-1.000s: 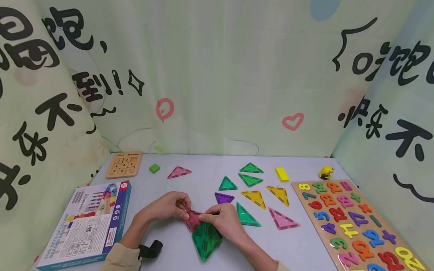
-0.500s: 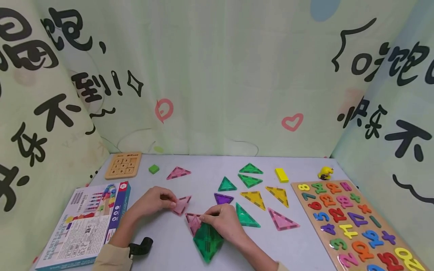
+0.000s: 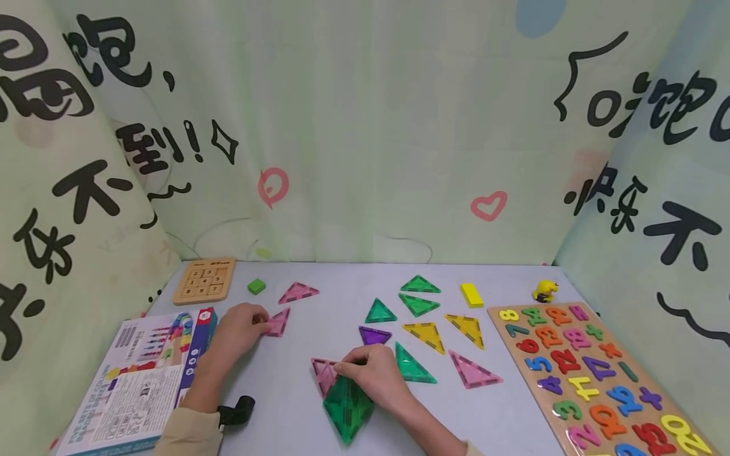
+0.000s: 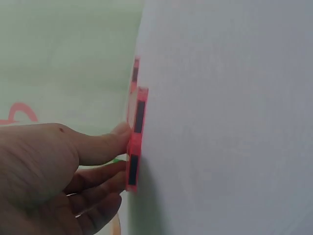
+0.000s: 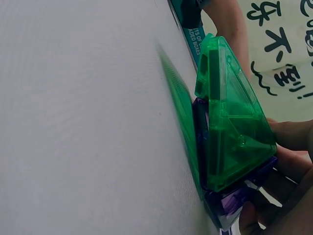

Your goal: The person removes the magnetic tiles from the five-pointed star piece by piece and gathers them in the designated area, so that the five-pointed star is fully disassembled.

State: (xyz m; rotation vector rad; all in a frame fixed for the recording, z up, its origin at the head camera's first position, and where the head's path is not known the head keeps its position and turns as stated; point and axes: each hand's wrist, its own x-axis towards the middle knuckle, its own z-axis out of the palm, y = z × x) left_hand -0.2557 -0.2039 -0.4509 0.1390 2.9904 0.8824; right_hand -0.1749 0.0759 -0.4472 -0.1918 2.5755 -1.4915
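Observation:
My left hand (image 3: 242, 329) pinches a pink triangular magnetic tile (image 3: 278, 323) between thumb and fingers, low over the table, just in front of another pink triangular tile (image 3: 299, 292). In the left wrist view, the held tile's edge (image 4: 139, 117) shows dark magnet strips. My right hand (image 3: 379, 377) holds the top of a solid shape built of green magnetic tiles (image 3: 346, 408) near the front middle. A pink tile (image 3: 325, 375) sits against its upper left side. From the right wrist, purple tiles (image 5: 234, 196) show beneath the green ones (image 5: 230, 127), and fingers wrap its far side.
Loose green (image 3: 415, 364), yellow (image 3: 424, 335), purple (image 3: 374, 335) and pink (image 3: 474, 369) triangles lie right of centre. A letter-and-number board (image 3: 547, 373) lies at right, a toy box (image 3: 148, 373) at left. Behind are a wooden number puzzle (image 3: 205, 280), a green block (image 3: 256, 286) and a yellow block (image 3: 471, 296).
My left hand has moved away from the green shape, back and to the left, carrying one pink tile. Another pink tile stays against the shape, and my right hand has hardly moved.

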